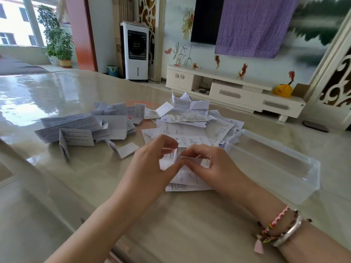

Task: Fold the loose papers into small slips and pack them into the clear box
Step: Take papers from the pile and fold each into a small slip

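Here both the left hand (pixel 152 160) and right hand (pixel 209 164) pinch a thin, floppy paper (pixel 171 158) just left of the clear box (pixel 275 164); it should crease easily at its edges.

Print on the loose papers (pixel 187 118) — too small, blurred.
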`<state>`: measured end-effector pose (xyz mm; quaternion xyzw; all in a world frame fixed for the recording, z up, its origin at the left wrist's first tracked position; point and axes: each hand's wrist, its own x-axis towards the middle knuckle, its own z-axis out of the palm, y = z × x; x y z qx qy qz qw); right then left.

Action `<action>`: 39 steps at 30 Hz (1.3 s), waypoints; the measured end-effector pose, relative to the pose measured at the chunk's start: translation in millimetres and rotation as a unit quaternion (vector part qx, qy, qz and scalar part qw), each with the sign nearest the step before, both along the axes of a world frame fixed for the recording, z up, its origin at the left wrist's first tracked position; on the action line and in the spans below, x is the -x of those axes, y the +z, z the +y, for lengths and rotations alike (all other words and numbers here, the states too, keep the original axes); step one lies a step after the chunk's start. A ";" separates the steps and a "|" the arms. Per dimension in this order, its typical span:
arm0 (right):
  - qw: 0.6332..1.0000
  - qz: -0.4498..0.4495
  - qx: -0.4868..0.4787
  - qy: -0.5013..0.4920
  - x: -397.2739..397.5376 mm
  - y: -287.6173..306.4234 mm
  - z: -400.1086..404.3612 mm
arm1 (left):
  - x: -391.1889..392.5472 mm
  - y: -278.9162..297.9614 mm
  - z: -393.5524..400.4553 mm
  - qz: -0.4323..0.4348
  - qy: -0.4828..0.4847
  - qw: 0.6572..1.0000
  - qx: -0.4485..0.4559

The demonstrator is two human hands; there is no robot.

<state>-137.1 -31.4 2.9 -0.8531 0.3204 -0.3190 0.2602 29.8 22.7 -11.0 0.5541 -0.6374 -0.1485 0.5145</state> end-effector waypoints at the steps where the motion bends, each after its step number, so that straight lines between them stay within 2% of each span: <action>1: 1.000 -0.005 0.008 0.001 -0.8 0.2 0.3 | 2.1 0.8 0.1 0.022 -0.013 1.000 -0.003; 4: 1.000 -0.022 0.016 -0.006 -0.8 1.1 0.3 | 4.6 4.6 1.5 0.080 -0.038 0.996 -0.016; 9: 0.998 -0.043 -0.008 -0.044 -0.8 0.9 0.1 | -0.5 11.0 1.1 0.155 -0.023 0.987 -0.045; 13: 0.998 -0.009 -0.031 -0.057 0.7 -0.6 -2.4 | -2.7 13.1 1.2 0.238 -0.042 0.967 -0.084; 15: 0.998 0.000 -0.051 -0.036 1.1 0.8 -1.4 | -4.2 12.7 1.0 0.246 -0.039 0.964 -0.094; 19: 0.991 -0.062 -0.122 0.000 -1.5 0.7 -4.1 | -7.7 11.8 0.6 0.249 -0.021 0.962 -0.110; 23: 0.984 -0.093 -0.152 0.002 -3.6 1.2 -3.2 | -10.1 12.4 0.5 0.246 -0.020 0.959 -0.140; 29: 0.992 -0.063 -0.103 -0.040 -7.6 2.9 6.5 | -19.9 12.2 -4.2 0.200 -0.001 0.970 -0.139; 35: 0.989 -0.044 -0.088 -0.113 -22.3 9.5 2.1 | -36.9 15.3 -0.7 0.140 0.003 0.972 -0.191; 39: 0.986 -0.039 -0.103 -0.128 -48.3 32.2 -13.7 | -57.1 10.5 -2.3 -0.017 0.086 0.981 -0.174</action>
